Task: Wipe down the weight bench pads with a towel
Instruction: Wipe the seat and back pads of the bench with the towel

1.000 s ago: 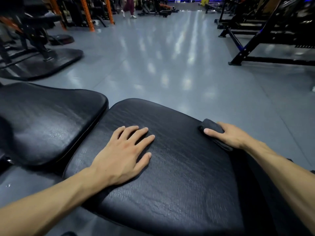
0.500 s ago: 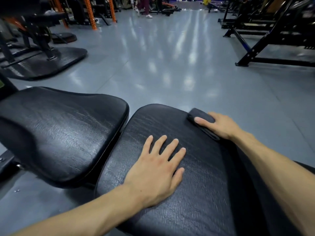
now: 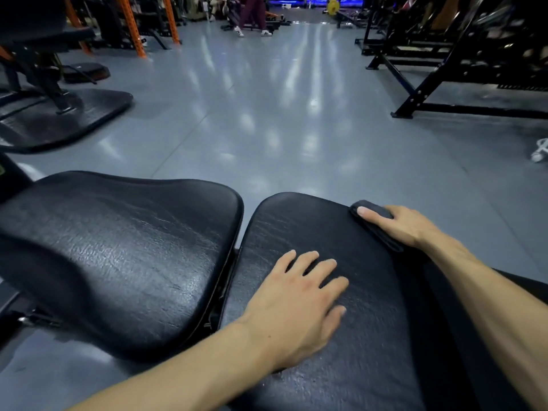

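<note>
The weight bench has two black pads. My left hand (image 3: 296,304) lies flat with fingers spread on the nearer pad (image 3: 311,226). My right hand (image 3: 406,225) holds a dark folded towel (image 3: 378,234) against that pad's far right edge, close to its rounded end. The thumb lies straight on top of the towel and the fingers wrap over the edge, out of sight. The second pad (image 3: 133,247) lies to the left across a narrow gap, with neither hand on it.
Grey glossy gym floor (image 3: 267,120) stretches ahead. Black rack frames (image 3: 444,93) stand at the right, and a machine on a black base plate (image 3: 68,117) at the left. A person (image 3: 252,13) walks far off. A white shoe (image 3: 539,152) shows at the right edge.
My right hand has slid the towel along the pad's far edge toward its rounded end. My left hand has shifted the same way along the pad top, still flat.
</note>
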Available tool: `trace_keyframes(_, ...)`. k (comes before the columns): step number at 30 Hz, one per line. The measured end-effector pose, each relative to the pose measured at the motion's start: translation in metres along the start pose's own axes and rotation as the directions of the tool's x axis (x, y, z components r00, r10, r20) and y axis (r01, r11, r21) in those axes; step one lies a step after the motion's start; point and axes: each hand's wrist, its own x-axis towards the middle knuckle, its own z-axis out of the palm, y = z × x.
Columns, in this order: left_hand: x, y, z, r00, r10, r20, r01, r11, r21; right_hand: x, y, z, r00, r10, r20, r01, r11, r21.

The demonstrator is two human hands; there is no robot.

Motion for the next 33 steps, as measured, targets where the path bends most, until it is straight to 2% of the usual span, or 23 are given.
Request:
trace_keyframes(7,-0.033,-0.073,-0.021,0.997,-0.069,-0.046,0.071,0.997,0.043,0.023,-0.133,0.034,0.962,-0.257,0.092,0.258,0.966,-0.007)
trace_keyframes(13,-0.076,-0.133,-0.056,0.977,-0.203,-0.063,0.211,0.962,0.175,0.017,-0.208,0.053,0.851,-0.459,0.256,0.493,0.866,-0.086)
trace_keyframes(17,-0.109,-0.158,-0.057,0.931,-0.354,-0.095,0.362,0.928,0.091,0.006,-0.216,0.060,0.863,-0.473,0.175,0.494,0.863,-0.104)
trace_keyframes(25,-0.114,-0.159,-0.052,0.902,-0.403,-0.156,0.402,0.915,-0.039,-0.023,-0.216,0.064,0.862,-0.504,0.060,0.508,0.856,-0.098)
trace_keyframes(33,-0.113,-0.161,-0.050,0.886,-0.422,-0.195,0.418,0.906,-0.059,-0.066,-0.212,0.070,0.746,-0.666,0.010,0.663,0.740,-0.113)
